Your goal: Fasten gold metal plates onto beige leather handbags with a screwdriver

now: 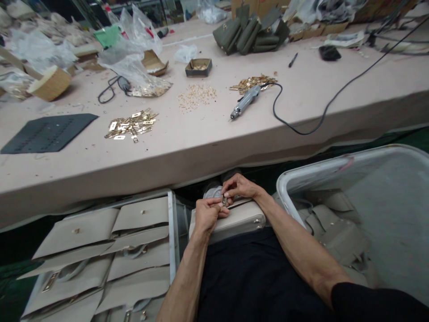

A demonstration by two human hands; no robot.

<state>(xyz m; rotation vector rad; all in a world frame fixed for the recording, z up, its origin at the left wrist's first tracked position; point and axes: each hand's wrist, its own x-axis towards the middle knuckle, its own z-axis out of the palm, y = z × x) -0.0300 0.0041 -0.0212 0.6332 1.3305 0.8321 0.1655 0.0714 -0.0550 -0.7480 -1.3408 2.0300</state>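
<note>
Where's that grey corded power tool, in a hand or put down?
Put down: the power tool lies on the table, while the left hand and right hand are at the beige bag.

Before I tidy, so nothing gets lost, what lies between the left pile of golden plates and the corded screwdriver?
In the head view, a loose scatter of tiny golden pieces, slightly farther back, lies between the plates and the screwdriver.
</note>
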